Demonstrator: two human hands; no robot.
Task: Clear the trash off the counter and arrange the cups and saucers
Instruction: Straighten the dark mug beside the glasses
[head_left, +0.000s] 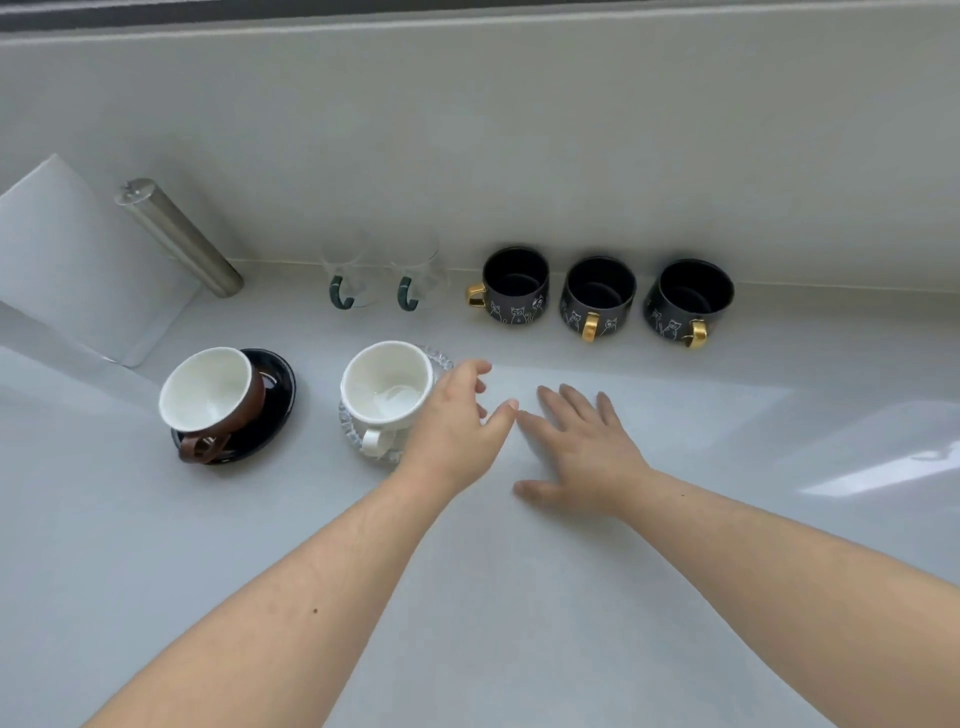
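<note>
Your left hand (457, 415) is spread wide, holding nothing, just right of the white cup (387, 387) on its glass saucer (441, 361) — probably lined up to nudge that set. Right hand (582, 447) lies flat and empty on the tabletop (519, 597), likely bracing. Brown cup (213, 397) sits on the black saucer (278, 387) at left. Black mugs (597, 293) and glass cups (382, 273) already line the far wall. No trash visible.
</note>
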